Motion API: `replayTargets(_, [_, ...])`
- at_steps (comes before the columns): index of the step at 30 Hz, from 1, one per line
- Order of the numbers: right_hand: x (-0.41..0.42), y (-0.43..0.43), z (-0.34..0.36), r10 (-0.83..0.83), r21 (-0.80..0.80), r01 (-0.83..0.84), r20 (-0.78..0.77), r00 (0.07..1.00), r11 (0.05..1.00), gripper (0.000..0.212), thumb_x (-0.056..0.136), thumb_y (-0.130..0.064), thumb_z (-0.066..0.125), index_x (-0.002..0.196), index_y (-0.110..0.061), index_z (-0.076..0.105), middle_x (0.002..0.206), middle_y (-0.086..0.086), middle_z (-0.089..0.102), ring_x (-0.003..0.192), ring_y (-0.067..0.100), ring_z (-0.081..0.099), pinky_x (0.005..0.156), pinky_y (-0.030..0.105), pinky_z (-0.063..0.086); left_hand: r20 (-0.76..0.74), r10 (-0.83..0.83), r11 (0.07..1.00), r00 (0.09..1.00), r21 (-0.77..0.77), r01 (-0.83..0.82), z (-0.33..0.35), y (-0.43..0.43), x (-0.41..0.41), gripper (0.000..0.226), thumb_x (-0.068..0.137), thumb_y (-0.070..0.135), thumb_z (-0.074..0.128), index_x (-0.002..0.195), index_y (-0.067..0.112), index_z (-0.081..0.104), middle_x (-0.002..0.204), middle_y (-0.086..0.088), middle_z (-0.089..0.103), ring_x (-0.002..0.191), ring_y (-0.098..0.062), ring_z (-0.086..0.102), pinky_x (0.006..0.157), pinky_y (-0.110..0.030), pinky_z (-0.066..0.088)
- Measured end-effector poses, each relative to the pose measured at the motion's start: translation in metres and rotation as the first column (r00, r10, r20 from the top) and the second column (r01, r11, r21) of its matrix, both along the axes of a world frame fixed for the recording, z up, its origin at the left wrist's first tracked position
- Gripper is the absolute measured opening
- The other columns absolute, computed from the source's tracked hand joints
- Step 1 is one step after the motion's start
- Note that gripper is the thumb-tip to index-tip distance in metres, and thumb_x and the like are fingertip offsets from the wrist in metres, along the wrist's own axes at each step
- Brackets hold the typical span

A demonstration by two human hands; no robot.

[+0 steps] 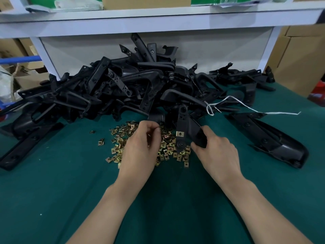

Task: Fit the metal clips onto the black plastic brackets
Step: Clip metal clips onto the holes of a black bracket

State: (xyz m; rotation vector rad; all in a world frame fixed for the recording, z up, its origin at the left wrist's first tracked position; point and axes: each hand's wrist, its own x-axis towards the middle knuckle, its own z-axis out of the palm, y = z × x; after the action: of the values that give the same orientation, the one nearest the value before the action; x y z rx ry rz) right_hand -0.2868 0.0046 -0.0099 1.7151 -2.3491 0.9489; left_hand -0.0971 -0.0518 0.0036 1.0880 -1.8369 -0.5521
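Observation:
My right hand [215, 152] grips a black plastic bracket [190, 128] above the green cloth. One brass clip [180, 133] sits on the bracket's flat arm. My left hand [143, 141] hovers over a scattered heap of brass metal clips [168, 150], fingers curled with the tips pinched together. What it pinches is too small to make out. Behind both hands lies a big pile of black brackets [133, 85].
A long black bracket [269, 138] lies to the right and another [26, 145] to the left. A white strap [246, 107] trails off the pile. A white shelf frame [158, 25] stands behind, with cardboard boxes [299, 55] at both sides.

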Motion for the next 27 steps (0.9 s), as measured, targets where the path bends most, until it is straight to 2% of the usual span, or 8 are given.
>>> replayTargets(3, [0.001, 0.000, 0.000, 0.006, -0.015, -0.006, 0.003, 1.000, 1.000, 0.030, 0.089, -0.041, 0.066, 0.114, -0.028, 0.054, 0.058, -0.019, 0.034, 0.056, 0.022, 0.036, 0.057, 0.035, 0.030, -0.223, -0.065, 0.989, 0.973, 0.115, 0.092, 0.006, 0.005, -0.003, 0.008, 0.099, 0.031, 0.060, 0.102, 0.036, 0.065, 0.084, 0.020, 0.066, 0.076, -0.002, 0.061, 0.065, -0.010, 0.045])
replayTargets(7, [0.001, 0.000, 0.000, 0.015, 0.000, -0.015, -0.006, 1.000, 1.000, 0.032, 0.090, -0.042, 0.065, 0.117, -0.028, 0.054, 0.060, -0.017, 0.036, 0.060, 0.024, 0.039, 0.058, 0.035, 0.032, -0.361, -0.095, 0.973, 0.928, 0.165, 0.164, 0.009, 0.009, -0.006, 0.015, 0.097, 0.023, 0.065, 0.101, 0.036, 0.071, 0.080, 0.016, 0.061, 0.067, 0.003, 0.054, 0.063, -0.008, 0.042])
replayTargets(10, [0.000, 0.000, 0.001, 0.018, 0.003, -0.018, -0.008, 1.000, 1.000, 0.034, 0.090, -0.043, 0.063, 0.119, -0.028, 0.053, 0.065, -0.014, 0.040, 0.062, 0.024, 0.040, 0.059, 0.035, 0.032, -0.429, -0.116, 0.953, 0.896, 0.205, 0.221, 0.010, 0.009, -0.007, 0.018, 0.096, 0.019, 0.066, 0.104, 0.033, 0.073, 0.075, 0.019, 0.060, 0.066, 0.004, 0.053, 0.064, -0.008, 0.042])
replayTargets(16, [0.001, 0.001, 0.001, 0.026, -0.014, -0.026, -0.007, 1.000, 1.000, 0.031, 0.091, -0.042, 0.063, 0.117, -0.028, 0.054, 0.066, -0.013, 0.044, 0.061, 0.024, 0.041, 0.058, 0.035, 0.032, -0.562, -0.140, 0.892, 0.815, 0.286, 0.351, 0.014, 0.009, -0.004, 0.018, 0.095, 0.018, 0.067, 0.102, 0.033, 0.077, 0.090, 0.007, 0.074, 0.086, -0.008, 0.066, 0.085, -0.021, 0.056])
replayTargets(18, [0.001, 0.001, 0.001, 0.025, -0.014, -0.025, -0.006, 1.000, 1.000, 0.031, 0.091, -0.043, 0.063, 0.117, -0.029, 0.053, 0.066, -0.013, 0.044, 0.062, 0.024, 0.041, 0.058, 0.035, 0.032, -0.580, -0.149, 0.887, 0.801, 0.280, 0.368, 0.014, 0.009, -0.004, 0.021, 0.096, 0.012, 0.065, 0.102, 0.028, 0.078, 0.096, 0.004, 0.077, 0.091, -0.009, 0.070, 0.082, -0.020, 0.056])
replayTargets(22, [0.001, -0.001, 0.001, 0.010, -0.001, -0.010, 0.001, 1.000, 1.000, 0.034, 0.090, -0.044, 0.063, 0.119, -0.030, 0.053, 0.067, -0.013, 0.042, 0.064, 0.025, 0.041, 0.060, 0.035, 0.032, -0.646, -0.157, 0.873, 0.747, 0.264, 0.411, 0.012, 0.007, -0.006, 0.023, 0.096, 0.007, 0.062, 0.117, 0.016, 0.065, 0.103, -0.004, 0.077, 0.091, -0.015, 0.073, 0.081, -0.019, 0.055])
replayTargets(27, [0.000, 0.000, 0.001, 0.020, 0.002, -0.020, 0.005, 1.000, 1.000, 0.034, 0.091, -0.044, 0.063, 0.120, -0.029, 0.052, 0.068, -0.013, 0.044, 0.065, 0.024, 0.042, 0.060, 0.036, 0.033, -0.776, -0.062, 0.828, 0.628, 0.311, 0.466, 0.011, 0.003, -0.004, 0.024, 0.086, 0.020, 0.067, 0.107, 0.009, 0.069, 0.096, -0.010, 0.076, 0.081, -0.015, 0.071, 0.075, -0.021, 0.057])
